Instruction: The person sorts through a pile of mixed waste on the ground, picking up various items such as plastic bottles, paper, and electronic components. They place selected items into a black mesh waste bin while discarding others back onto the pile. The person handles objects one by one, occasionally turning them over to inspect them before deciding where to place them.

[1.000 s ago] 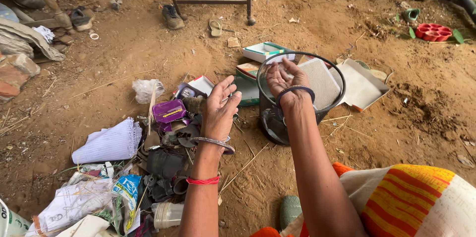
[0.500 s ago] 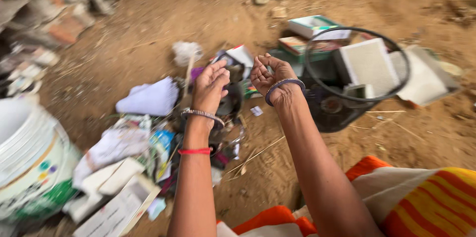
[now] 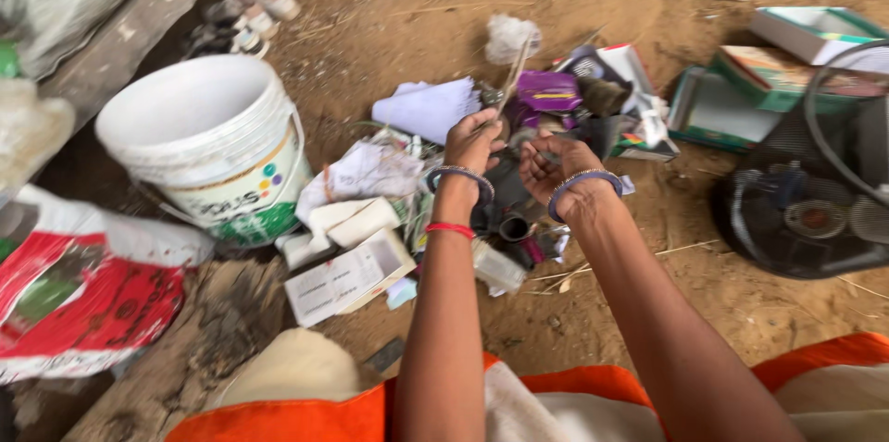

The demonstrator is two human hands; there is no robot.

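Fingers of the left hand (image 3: 474, 138) pinch a thin stick (image 3: 512, 81) while the right hand (image 3: 556, 167) cups loosely beside; jostling could snap it.

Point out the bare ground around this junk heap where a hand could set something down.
Bare dirt lies between the white bucket and the white paper, at the top beyond the white tuft, and low right between the right hand and the black fan. It is crowded under both hands: the left hand hovers over packed cartons, wrappers and dark scrap.
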